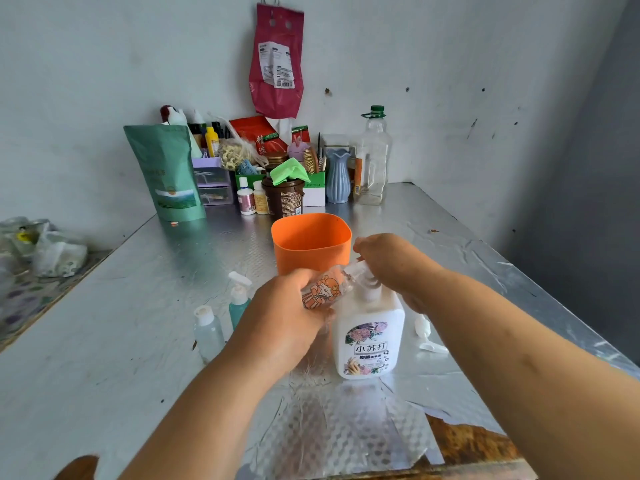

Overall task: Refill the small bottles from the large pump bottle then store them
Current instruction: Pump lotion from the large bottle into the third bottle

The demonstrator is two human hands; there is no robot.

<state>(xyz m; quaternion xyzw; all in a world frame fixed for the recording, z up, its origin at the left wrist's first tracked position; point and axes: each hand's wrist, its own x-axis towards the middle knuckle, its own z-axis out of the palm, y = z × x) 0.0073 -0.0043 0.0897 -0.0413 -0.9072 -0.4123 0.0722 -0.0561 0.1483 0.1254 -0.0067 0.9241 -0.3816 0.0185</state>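
Holding the small bottle: I see the left hand (pixel 282 318) clenched round the base end of the small printed bottle (pixel 325 289), just left of the large pump bottle (pixel 369 341) and level with its neck.
Small printed bottle, axis: its long axis is tilted, nearer flat than upright. The base sits in the palm and the neck end points up and to the right, at the top of the large pump bottle, where it slips under the other hand's fingers.
Right hand (pixel 391 268): on top of the large pump bottle, fingers curled down round the pump head, which they hide from me.
Large pump bottle: white, standing upright on the bench (pixel 121 323), long axis vertical, flower label facing me.
Teal bottle (pixel 239 304): upright, left of the large pump bottle and just beyond the left hand, white pump top on.
Clear bottle (pixel 207 332): upright, farther left of the large pump bottle than the teal one, white cap on.
Loose pump top (pixel 426 336): lying on the bench just right of the large pump bottle, partly behind the right forearm.
Orange tub (pixel 311 244): near, straight behind the large pump bottle, mouth upward.
Green pouch (pixel 166 174): well behind the large pump bottle and to its left, standing by the wall.
Blue vase (pixel 337 178): well behind the large pump bottle, upright among the clutter at the wall.
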